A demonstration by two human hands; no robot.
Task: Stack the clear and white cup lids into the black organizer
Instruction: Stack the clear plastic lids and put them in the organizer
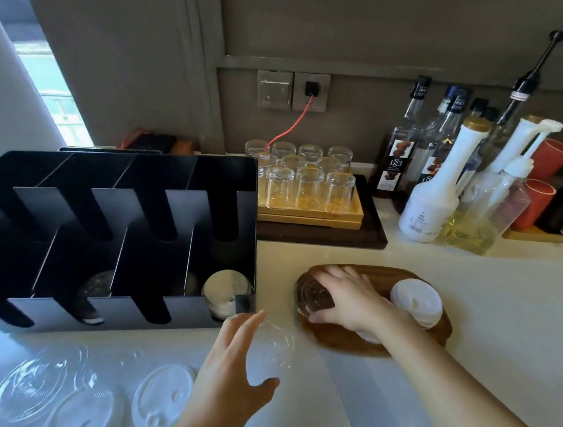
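The black organizer (64, 237) stands at the left on the white counter, its slots open upward. Lids (226, 290) lie in its near right compartment, and another lid (94, 288) shows in a middle one. My left hand (230, 373) holds a clear domed lid (270, 350) just in front of the organizer's right corner. My right hand (350, 302) grips a stack of clear lids (313, 295) on the oval wooden tray (430, 334). A stack of white lids (416, 302) sits on the tray beside that hand. Several clear flat lids (83, 397) lie on the counter at the near left.
Upturned glasses (307, 184) stand on a wooden tray behind the organizer's right side. Syrup bottles (431, 179) and pump bottles crowd the back right, with red cups (539, 200) beyond. A red cable hangs from a wall socket (311, 90).
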